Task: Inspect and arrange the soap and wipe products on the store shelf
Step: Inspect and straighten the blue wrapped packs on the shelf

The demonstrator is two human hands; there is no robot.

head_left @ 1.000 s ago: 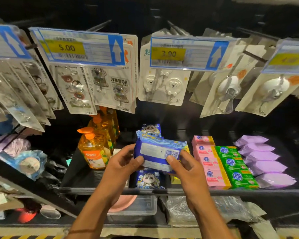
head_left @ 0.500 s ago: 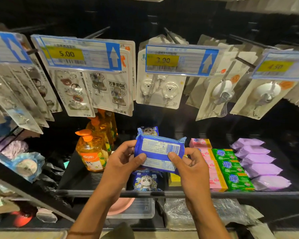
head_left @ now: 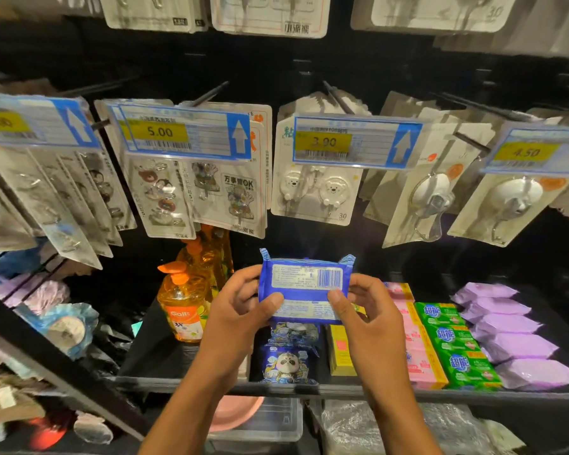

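The wipe pack (head_left: 304,284) is held between the left grip (head_left: 240,320) and the right grip (head_left: 372,320). Each is clasped on one short end, and the thumbs (head_left: 271,303) are pressed on the lower part of the printed back. The pack is held level in the air above the front of the shelf (head_left: 473,394), touching nothing on it, with its barcode and small print turned upward to the viewer.

The step in hand is judged to be inspection: the label side is being read, and this pack is not yet put in place. The next move is likely to call for the pack to be turned face up and lowered into the row of panda packs (head_left: 288,364) directly beneath. A gap may be left behind the front one, but that spot is hidden by the held pack and cannot be confirmed.

Just right of that row a yellow box (head_left: 340,351) is seen. Beyond it pink soap bars (head_left: 414,349), green soap bars (head_left: 454,343) and purple packs (head_left: 506,330) are laid in lines running back. To the left, orange bottles (head_left: 181,307) are stood close by.

Overhead, hook cards (head_left: 316,192) and price tags (head_left: 184,133) are hung low from pegs. These are judged the main hindrance, since the pack would have to be passed beneath them.
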